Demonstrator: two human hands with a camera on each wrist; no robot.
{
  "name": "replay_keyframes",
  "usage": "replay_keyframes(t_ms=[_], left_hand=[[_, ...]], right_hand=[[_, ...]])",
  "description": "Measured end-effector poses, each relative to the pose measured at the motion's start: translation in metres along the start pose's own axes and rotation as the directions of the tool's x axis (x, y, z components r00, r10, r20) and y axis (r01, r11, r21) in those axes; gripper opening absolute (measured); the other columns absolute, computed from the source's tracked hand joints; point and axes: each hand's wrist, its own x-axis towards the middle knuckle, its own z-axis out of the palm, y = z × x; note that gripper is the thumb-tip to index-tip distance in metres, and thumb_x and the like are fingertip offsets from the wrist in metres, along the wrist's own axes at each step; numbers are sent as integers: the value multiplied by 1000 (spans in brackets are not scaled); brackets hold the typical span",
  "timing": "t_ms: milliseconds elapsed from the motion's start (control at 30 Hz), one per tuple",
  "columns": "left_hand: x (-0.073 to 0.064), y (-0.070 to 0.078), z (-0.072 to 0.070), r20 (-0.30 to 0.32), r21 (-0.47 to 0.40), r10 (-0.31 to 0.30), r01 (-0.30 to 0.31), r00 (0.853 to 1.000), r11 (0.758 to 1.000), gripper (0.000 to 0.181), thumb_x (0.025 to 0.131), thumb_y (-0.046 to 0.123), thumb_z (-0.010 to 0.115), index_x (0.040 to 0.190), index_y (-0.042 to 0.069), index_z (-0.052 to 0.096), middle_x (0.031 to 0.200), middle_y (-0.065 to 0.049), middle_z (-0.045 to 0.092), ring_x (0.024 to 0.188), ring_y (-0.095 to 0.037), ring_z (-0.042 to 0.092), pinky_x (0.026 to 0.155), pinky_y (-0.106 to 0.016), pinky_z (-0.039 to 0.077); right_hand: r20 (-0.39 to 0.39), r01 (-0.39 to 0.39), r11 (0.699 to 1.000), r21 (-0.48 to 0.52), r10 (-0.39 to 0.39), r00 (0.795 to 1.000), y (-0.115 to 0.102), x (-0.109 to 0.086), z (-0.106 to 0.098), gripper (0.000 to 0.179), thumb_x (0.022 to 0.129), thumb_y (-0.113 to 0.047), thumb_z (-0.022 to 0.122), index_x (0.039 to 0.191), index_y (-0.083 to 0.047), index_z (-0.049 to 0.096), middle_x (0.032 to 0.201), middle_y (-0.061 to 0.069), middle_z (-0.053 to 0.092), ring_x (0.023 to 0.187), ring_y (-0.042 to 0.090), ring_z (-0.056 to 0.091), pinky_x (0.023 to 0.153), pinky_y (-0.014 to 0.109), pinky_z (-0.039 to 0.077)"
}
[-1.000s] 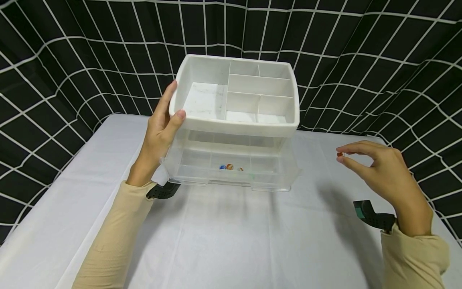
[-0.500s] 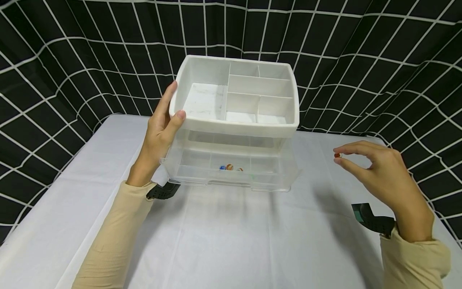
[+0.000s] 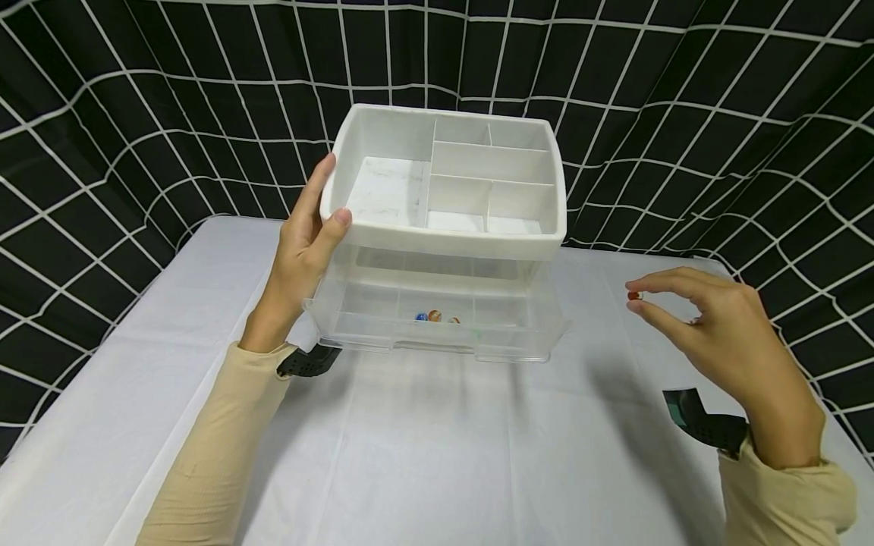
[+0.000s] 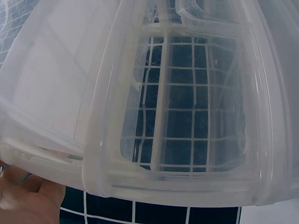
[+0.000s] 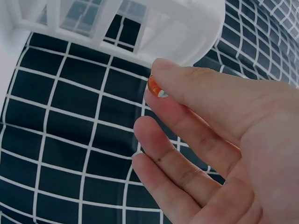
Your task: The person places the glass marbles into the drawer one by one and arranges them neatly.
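A white organizer (image 3: 389,240) with an open, divided top stands in the middle of the head view. Below its top, a clear drawer (image 3: 369,303) is pulled out toward me, with blue, orange and pale marbles (image 3: 435,315) lying inside. My left hand (image 3: 300,254) grips the organizer's left side, thumb over the front rim. Out to the right, my right hand (image 3: 730,334) pinches an orange-and-white marble (image 5: 153,87) between thumb and index finger, apart from the organizer. Its other fingers are loosely bent in the right wrist view.
A white cloth (image 3: 423,455) covers the table under the organizer. Behind and at both sides hangs a black curtain (image 3: 655,68) with a white grid. Clear side panels (image 4: 187,107) of the organizer fill much of the left wrist view.
My right hand has shifted slightly left and down with the marble pinched in it. The left hand, the organizer and the marbles in the drawer stay in place.
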Motion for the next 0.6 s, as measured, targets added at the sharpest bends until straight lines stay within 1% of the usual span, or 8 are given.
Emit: replay_keyframes(t_ms=[167, 367, 600], left_hand=[[0, 0, 0, 1, -3, 7, -7, 1000, 1000, 62, 100, 9, 47, 158, 13, 25, 157, -8, 36, 118, -19, 51, 96, -22, 46], [0, 2, 1, 2, -15, 16, -16, 1000, 1000, 62, 100, 8, 47, 158, 13, 25, 156, -10, 37, 116, -18, 53, 95, -21, 47], [0, 1, 1, 2, -19, 16, -16, 1000, 1000, 62, 100, 8, 47, 158, 12, 25, 156, -8, 36, 116, -19, 52, 95, -21, 47]], right_hand=[[-19, 47, 999, -11, -47, 999, -5, 0, 0, 30, 73, 2, 83, 99, -10, 78, 95, 7, 76, 101, -26, 39, 63, 3, 38], [-28, 78, 997, -21, -78, 997, -11, -1, -2, 32, 71, 2, 83, 100, -11, 78, 95, 7, 76, 97, -23, 41, 60, 10, 36], [-37, 87, 996, -31, -88, 995, -18, -2, -2, 33, 71, 0, 84, 101, -12, 78, 97, 7, 76, 99, -20, 43, 63, 10, 37]])
